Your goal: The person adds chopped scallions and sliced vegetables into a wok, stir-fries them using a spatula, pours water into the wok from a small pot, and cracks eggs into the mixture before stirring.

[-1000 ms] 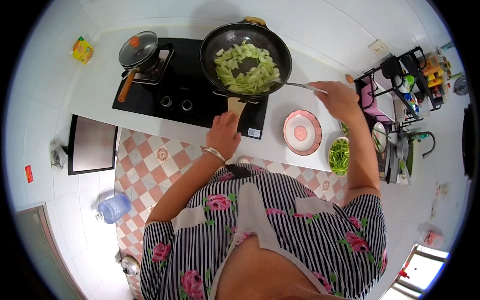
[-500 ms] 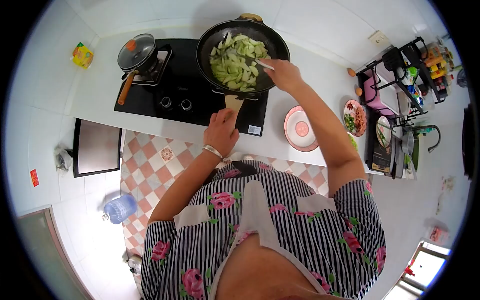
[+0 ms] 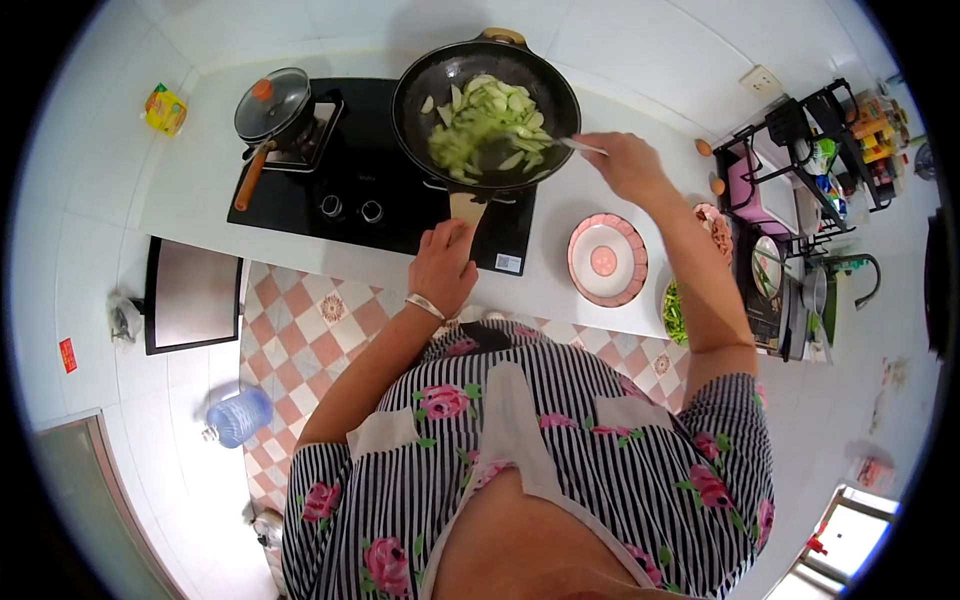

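Observation:
A dark wok (image 3: pixel 418 85) rests on the right side of the black gas stove, holding pale green vegetable slices (image 3: pixel 487 112). My left hand (image 3: pixel 443 265) is wrapped round the wok's light wooden handle (image 3: pixel 467 206). Beyond the wok's right rim, my right hand (image 3: pixel 625 166) grips a spatula (image 3: pixel 583 146) by its pale handle; the far end reaches in among the slices and is blurred. Some of the slices at the left of the heap are smeared by motion.
An empty pink-rimmed bowl (image 3: pixel 607 260) stands right of the stove (image 3: pixel 380 235). Farther right are a bowl of chopped greens (image 3: pixel 675 315), a partly hidden plate of meat (image 3: pixel 715 232), two eggs (image 3: pixel 717 187) and a black rack (image 3: pixel 770 135). A lidded pot (image 3: pixel 275 108) sits on the left burner.
My right hand has moved right, out past the wok's rim, with the spatula. The slices have shifted and bunched together. My left hand stays on the wok's handle.

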Motion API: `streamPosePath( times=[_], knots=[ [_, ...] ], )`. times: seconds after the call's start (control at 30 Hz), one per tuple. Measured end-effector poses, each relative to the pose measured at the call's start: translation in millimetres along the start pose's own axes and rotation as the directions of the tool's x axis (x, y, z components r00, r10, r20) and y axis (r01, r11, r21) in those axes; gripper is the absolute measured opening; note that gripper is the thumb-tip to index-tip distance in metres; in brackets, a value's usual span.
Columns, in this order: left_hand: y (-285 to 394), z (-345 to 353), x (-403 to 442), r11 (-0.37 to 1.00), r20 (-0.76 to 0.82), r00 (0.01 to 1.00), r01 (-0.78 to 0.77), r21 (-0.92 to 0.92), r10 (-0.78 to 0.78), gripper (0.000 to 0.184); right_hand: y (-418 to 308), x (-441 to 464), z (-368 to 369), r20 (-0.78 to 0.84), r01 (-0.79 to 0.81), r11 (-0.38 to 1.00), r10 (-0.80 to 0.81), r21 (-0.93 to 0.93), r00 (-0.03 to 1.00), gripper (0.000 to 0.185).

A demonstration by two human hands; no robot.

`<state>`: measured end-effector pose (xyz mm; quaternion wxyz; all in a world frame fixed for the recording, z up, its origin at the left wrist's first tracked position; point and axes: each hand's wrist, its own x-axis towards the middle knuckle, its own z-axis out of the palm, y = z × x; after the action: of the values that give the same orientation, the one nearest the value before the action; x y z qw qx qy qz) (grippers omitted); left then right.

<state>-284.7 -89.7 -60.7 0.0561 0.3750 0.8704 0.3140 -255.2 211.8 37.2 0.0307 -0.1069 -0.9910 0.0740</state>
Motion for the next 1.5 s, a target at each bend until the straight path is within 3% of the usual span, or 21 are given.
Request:
streamPosePath(
  times=[0.2,0.23,0.37,0.47,0.5,0.53,0.6,0.73,0.8,0.97,1.07,1.27,1.33,1.5],
  knots=[
    [-2.0,0.8,-0.6,1.0,0.013,1.0,-0.012,0.009,0.012,0.048,-10.7,58.9,16.3,-0.254,-0.24,0.971,0.235,0.012,0.938,0.024],
    [-1.8,1.5,-0.7,1.0,0.009,1.0,-0.017,0.002,0.017,0.048,-9.8,66.0,22.3,-0.211,-0.323,0.946,0.315,-0.003,0.925,0.025],
    [-2.8,-0.2,-1.0,1.0,0.005,1.0,-0.025,-0.003,0.025,0.048,-4.6,47.9,34.9,-0.074,-0.247,0.967,0.243,-0.065,0.967,0.027],
    [-2.9,0.4,-0.8,1.0,0.009,1.0,-0.029,0.008,0.029,0.047,-13.1,8.7,-23.9,0.014,-0.132,0.982,0.135,-0.135,0.991,0.026],
    [-3.7,1.2,-0.4,0.999,0.011,0.999,-0.033,0.015,0.032,0.046,-6.0,-2.0,-40.9,0.048,-0.101,0.994,0.103,-0.04,0.994,0.026],
    [-5.0,2.7,-0.8,1.0,-0.003,1.0,-0.024,-0.011,0.024,0.048,-13.4,-12.4,-66.1,0.118,-0.133,0.989,0.14,-0.072,0.983,0.025],
    [-6.5,7.4,-2.8,0.998,-0.032,0.999,-0.006,-0.065,0.004,0.051,-10.8,-27.3,-93.7,0.155,-0.045,0.994,0.06,-0.098,0.986,0.025],
    [-0.7,17.0,-7.2,0.96,0.036,0.976,0.219,-0.174,-0.216,0.071,10.7,-16.3,-49.5,0.043,0.147,0.978,-0.142,-0.146,0.989,0.022],
    [-2.1,20.3,-5.2,0.952,0.087,0.961,0.272,-0.142,-0.262,0.078,-1.6,6.7,-13.9,0.023,-0.025,0.999,0.025,-0.026,0.999,0.022],
    [-11.4,28.6,-2.4,0.938,0.169,0.933,0.335,-0.085,-0.318,0.081,-8.4,67.0,29.9,-0.267,-0.112,0.978,0.157,0.177,0.951,0.024],
    [-2.5,18.5,4.3,0.913,0.265,0.889,0.402,-0.064,-0.373,0.079,-33.9,86.1,54.1,-0.229,-0.193,0.965,0.231,0.178,0.946,0.024],
    [-3.7,19.3,3.5,0.912,0.27,0.885,0.406,-0.054,-0.378,0.079,-44.7,31.2,31.1,-0.041,0.099,0.995,-0.1,-0.023,0.994,0.025],
    [-3.2,18.6,4.8,0.913,0.274,0.885,0.405,-0.054,-0.377,0.079,-22.6,5.4,3.7,-0.098,0.207,0.978,-0.205,0.01,0.974,0.024],
    [-9.7,27.4,0.5,0.935,0.174,0.93,0.343,-0.091,-0.324,0.078,-3.4,-36.6,-92.2,0.129,0.0,1.0,0.003,-0.024,0.992,0.022]
  ],
)
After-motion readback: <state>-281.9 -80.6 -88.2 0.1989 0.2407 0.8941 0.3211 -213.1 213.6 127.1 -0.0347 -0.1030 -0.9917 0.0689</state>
